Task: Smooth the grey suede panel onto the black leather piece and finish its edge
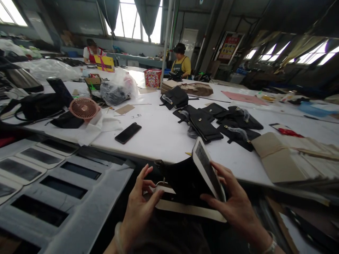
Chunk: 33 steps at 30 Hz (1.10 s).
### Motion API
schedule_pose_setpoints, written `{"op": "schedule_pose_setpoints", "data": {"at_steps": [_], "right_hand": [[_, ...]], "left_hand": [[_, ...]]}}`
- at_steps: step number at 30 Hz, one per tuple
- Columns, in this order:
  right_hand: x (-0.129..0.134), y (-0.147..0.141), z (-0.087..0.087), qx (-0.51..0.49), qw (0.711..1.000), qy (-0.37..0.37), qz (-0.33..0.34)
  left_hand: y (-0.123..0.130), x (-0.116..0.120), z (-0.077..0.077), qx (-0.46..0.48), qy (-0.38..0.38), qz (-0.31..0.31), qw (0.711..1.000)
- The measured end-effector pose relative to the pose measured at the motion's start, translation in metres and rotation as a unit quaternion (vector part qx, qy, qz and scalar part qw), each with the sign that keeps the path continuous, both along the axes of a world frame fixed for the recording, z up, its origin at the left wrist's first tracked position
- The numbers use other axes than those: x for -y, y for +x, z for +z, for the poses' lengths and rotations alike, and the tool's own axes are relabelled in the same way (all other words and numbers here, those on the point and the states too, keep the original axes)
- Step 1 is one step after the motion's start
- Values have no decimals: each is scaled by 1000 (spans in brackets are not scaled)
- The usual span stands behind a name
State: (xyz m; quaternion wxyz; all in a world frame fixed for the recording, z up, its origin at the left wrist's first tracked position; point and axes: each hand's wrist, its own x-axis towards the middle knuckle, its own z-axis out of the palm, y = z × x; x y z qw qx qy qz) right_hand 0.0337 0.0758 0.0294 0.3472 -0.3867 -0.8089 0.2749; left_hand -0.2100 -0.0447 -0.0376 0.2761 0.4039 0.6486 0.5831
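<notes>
A black wallet-like leather piece is held folded open above my lap, below the table edge. A pale strip runs along its lower edge, and a grey panel with a white border stands up at its right. My left hand has its thumb on the left end, by a small metal ring; the other fingers are bent and partly behind it. My right hand grips the right side, thumb on the black part and fingers behind the white-bordered panel. Whatever lies inside the fold is dark.
Several black bags with plastic-wrapped parts lie on the white table. A phone and a pink fan are left; stacked cardboard is right. White-bordered panels lie on the lower left surface. Two people work behind.
</notes>
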Motion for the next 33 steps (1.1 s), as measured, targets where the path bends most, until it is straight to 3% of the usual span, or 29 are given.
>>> {"op": "schedule_pose_setpoints", "data": {"at_steps": [4, 12, 19, 25, 28, 33], "right_hand": [[-2, 5, -5, 7, 999, 42, 3], [-7, 20, -23, -22, 999, 41, -14], [-4, 31, -25, 19, 988, 150, -20], [0, 42, -21, 135, 972, 189, 32], [1, 46, -21, 208, 957, 192, 55], [-2, 43, -19, 305, 907, 277, 87]], "left_hand": [[-5, -16, 12, 4, 7, -22, 1000], [10, -34, 28, 70, 43, -131, 988], [19, -47, 46, 45, 20, -146, 988], [11, -43, 35, -32, -82, -189, 978], [5, -36, 24, -70, -72, -180, 979], [-8, -18, 3, 21, -87, -134, 987]]}}
